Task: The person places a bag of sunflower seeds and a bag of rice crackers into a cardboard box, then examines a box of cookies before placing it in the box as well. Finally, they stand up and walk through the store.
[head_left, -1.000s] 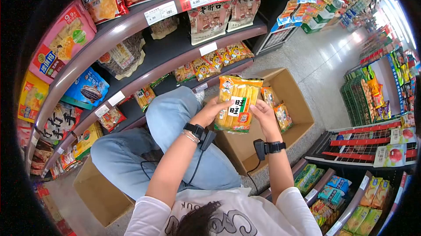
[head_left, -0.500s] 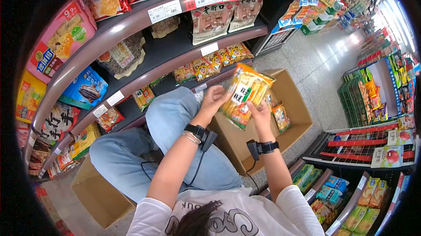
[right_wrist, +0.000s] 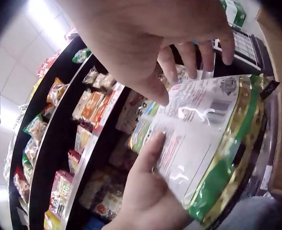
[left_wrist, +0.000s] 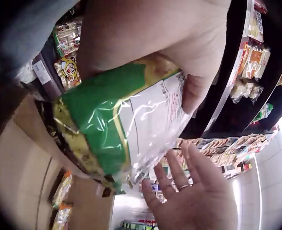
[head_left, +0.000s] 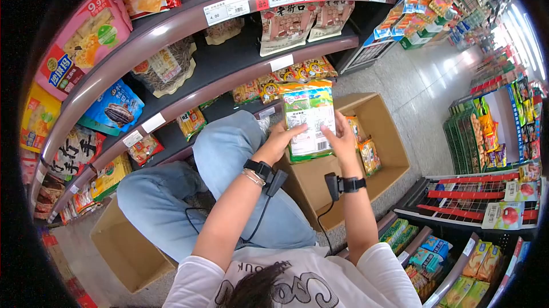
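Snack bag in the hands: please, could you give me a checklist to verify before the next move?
1. Left hand holds the snack bag, thumb over the printed side: ok.
2. Right hand also has a closed grip on it: not ok; its fingers are spread and straight.
3. Barcode side is turned up to the head view: ok.
4. Open carton is close by, below the hands, its opening not closed by flaps: ok.
5. Small packs inside the carton are all undamaged: cannot tell, partly hidden and too small.
6. Bag seals are whole all around: cannot tell.

Far side of packet (head_left: 309,114) hidden.
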Motion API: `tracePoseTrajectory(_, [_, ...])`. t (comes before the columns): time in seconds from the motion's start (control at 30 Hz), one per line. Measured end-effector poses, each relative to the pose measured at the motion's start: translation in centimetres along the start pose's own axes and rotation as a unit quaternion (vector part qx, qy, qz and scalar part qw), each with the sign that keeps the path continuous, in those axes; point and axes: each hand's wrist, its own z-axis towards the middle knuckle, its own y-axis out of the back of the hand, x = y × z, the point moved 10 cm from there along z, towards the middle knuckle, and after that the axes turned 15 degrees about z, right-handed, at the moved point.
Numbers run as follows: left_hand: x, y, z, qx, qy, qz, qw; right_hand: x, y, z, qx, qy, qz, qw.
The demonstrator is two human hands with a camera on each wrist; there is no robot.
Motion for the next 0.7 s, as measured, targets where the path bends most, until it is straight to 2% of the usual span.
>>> tracePoseTrajectory(0.1, [-0.3, -0.4, 0.1, 0.004, -0.011, 0.003, 1.000, -1.6, -0.2, -0.4, 0.047, -0.191, 0.094, 0.976])
tracePoseTrajectory(0.33, [-0.3, -0.7, -0.1, 0.024, -0.001, -0.002, 1.000, -0.8, -0.3, -1.3, 0.045, -0.174, 0.103, 0.978])
tracePoseTrajectory(0.47, [-3.5, -2.4, -1.8, 0.076, 0.021, -0.069, 0.994, 3.4, -3.6, -2.5, 0.092, -0.185, 0.134, 0.969])
tracePoseTrajectory(0.6, [-9.6, -1.5, -5.4, 0.080, -0.059, -0.006, 0.995, 8.2, -8.7, -4.2, 0.153, -0.171, 0.175, 0.957])
tracePoseTrajectory(0.7, [-12.9, 1.3, -8.8, 0.011, -0.110, 0.012, 0.994, 9.5, -12.9, -5.4, 0.181, -0.145, 0.131, 0.964])
